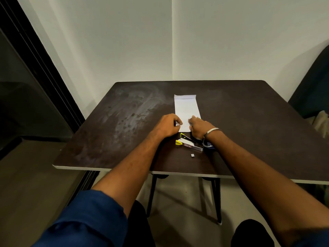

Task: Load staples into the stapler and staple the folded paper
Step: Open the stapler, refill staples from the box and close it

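While both hands rest on the near end of the paper, the stapling itself looks not yet done, and whether the loading is finished cannot be told from here; the bench (pixel 249 122) is a broad dark slab, matt and smeared with pale cloudy marks on its left half, with rounded corners and a light edge band, on thin black legs; on it, lengthwise away from the person, lies the folded paper (pixel 186 107), a white narrow rectangle, flat, with a crease line near its far end; the left hand (pixel 168 126) sits at the near left corner, its grip curled together on the paper's edge, fingertips pinching or pressing it, which of the two I cannot tell; the right hand (pixel 200 127), a metal bangle (pixel 211 132) on its wrist, has its grip bent down onto the near right corner, seemingly flattening the fold; just beside the paper, between the forearms, lies the stapler (pixel 185 139), yellow and black, small, apparently hinged open beside a flat staple box (pixel 193 146); nearer the person, apart, lies a tiny pale staple piece (pixel 192 155); my guess is that creasing comes first, stapling remains.
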